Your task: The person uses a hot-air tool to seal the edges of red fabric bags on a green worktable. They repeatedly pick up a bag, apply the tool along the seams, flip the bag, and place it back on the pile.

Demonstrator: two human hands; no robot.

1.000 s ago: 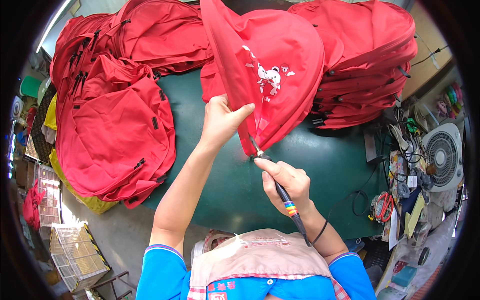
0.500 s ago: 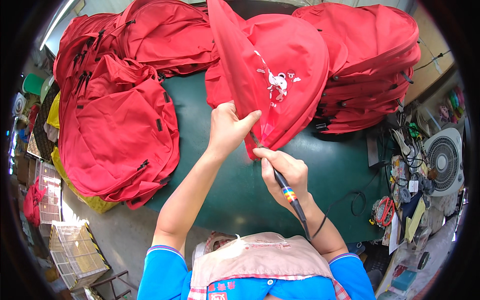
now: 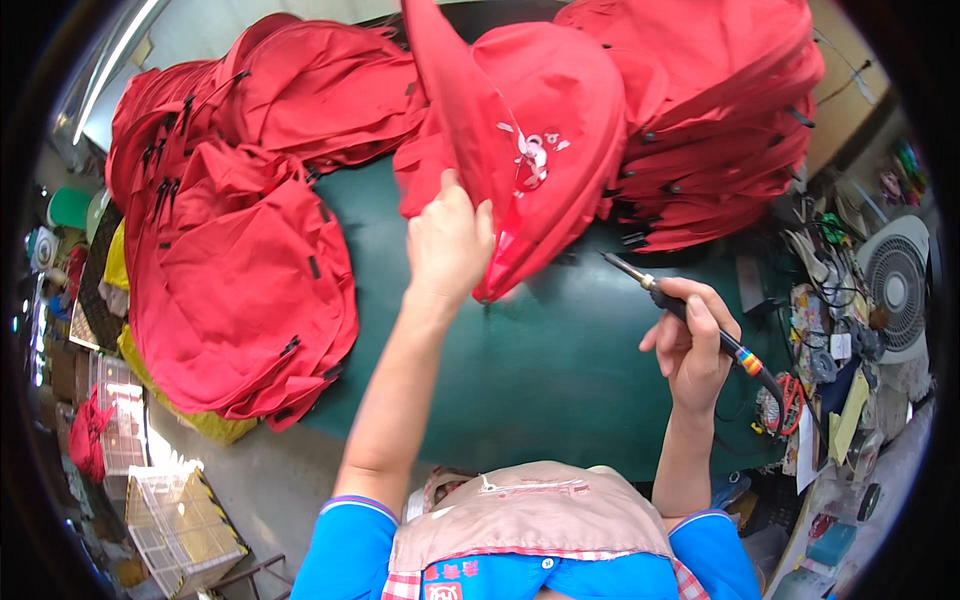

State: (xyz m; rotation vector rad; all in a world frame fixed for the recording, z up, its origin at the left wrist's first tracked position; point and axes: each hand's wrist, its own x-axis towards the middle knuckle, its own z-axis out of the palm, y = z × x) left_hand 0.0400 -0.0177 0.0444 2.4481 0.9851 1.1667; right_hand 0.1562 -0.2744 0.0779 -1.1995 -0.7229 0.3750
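A red backpack [image 3: 570, 100] with a white cartoon print stands partly opened out at the middle of the green table [image 3: 540, 390]. Its raised flap is gripped by my left hand [image 3: 450, 240], the fingers closed on the cloth near the lower tip. Off to the right, my right hand [image 3: 700, 345] holds a soldering iron [image 3: 675, 303] like a pen. The metal tip points up and left, apart from the backpack, and a cord runs down from the black handle with its coloured stripes.
More red backpacks [image 3: 250, 290] are heaped on the left, and a tall stack of red backpacks [image 3: 720, 130] stands at the right. Along the right edge are a grey fan [image 3: 893, 280], scissors with red handles [image 3: 791, 400] and tangled cables. A wire crate [image 3: 180, 525] sits on the floor at lower left.
My right hand has drawn the soldering iron away from the backpack's lower tip, out to the right. My left hand keeps its grip on the cloth. The view has shifted slightly.
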